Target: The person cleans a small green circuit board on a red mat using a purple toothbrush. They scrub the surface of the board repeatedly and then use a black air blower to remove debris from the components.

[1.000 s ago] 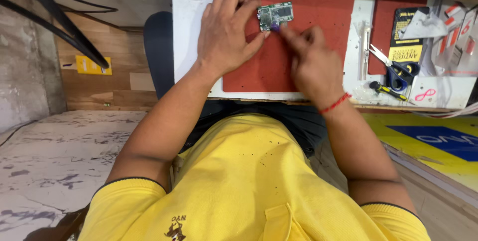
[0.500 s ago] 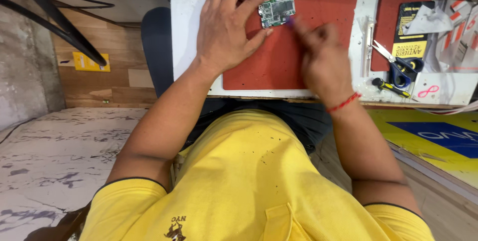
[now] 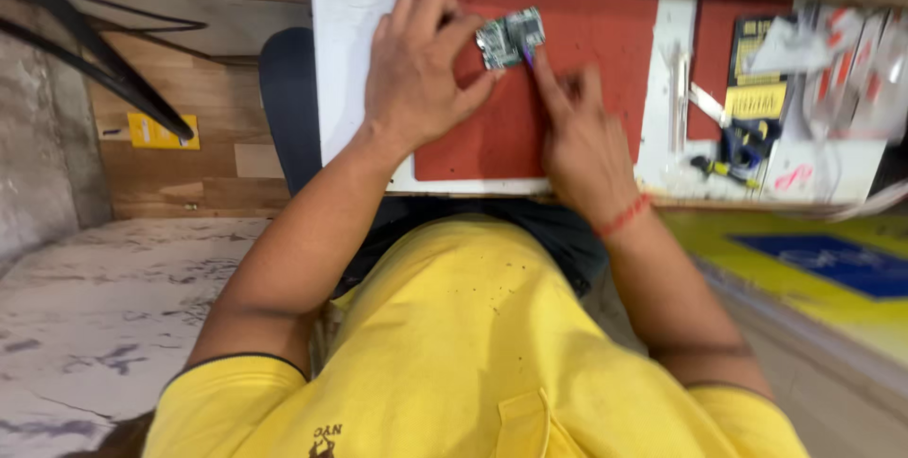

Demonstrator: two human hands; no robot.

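The grip of the left hand (image 3: 416,79) pinches a small green circuit board (image 3: 509,38) by its left edge, thumb below and fingers above, so the board rests on or just over the red mat (image 3: 586,70) near that mat's upper middle. The right hand (image 3: 577,132) is curled, its forefinger stretched up to the board's lower right corner, where a small purple tip shows. Whether the right hand pinches a thin tool or only presses with the fingertip I cannot tell, since the picture is blurred there.

The mat lies on a white counter (image 3: 350,61). To the right lie a second red mat (image 3: 714,51), a yellow and black packet (image 3: 755,70), some blue-handled tools (image 3: 742,146) and loose wrappers, all well apart from the board.

The hold on the board is narrow and one-sided. A push at the far corner could pivot the board out of the fingers or scrape it across the mat. If the purple tip is a tool, a slip off the corner could scratch the small parts on the board or jab the left thumb close by.
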